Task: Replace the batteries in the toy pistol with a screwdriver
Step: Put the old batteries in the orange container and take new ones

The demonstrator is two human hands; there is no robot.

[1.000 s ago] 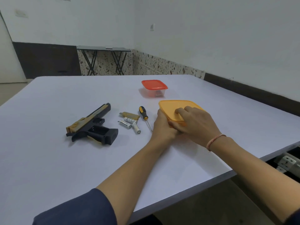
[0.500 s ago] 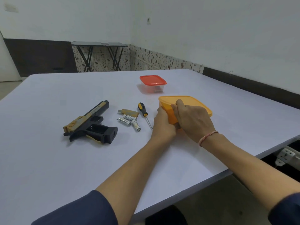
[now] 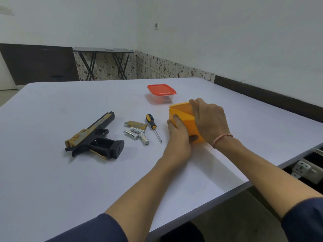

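On worktop (image 3: pixel 52 172), right of centre: both hands closed on orange container (image 3: pixel 187 119), lid tilted up.
Left hand (image 3: pixel 178 135) gripping box side, right hand (image 3: pixel 208 119) clamped over raised lid. Left of them: screwdriver (image 3: pixel 153 126), three loose batteries (image 3: pixel 138 133), battery cover (image 3: pixel 136 123), toy pistol (image 3: pixel 94 137) lying flat, grip open. Behind: red-lidded container (image 3: pixel 161 93).

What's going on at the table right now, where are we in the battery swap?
The person is opening the orange container: the left hand steadies its base while the right hand lifts the lid. The toy pistol lies on the white table with its battery bay open, the cover and three AA batteries beside it. The screwdriver lies untouched next to them. A red-lidded container sits closed farther back.
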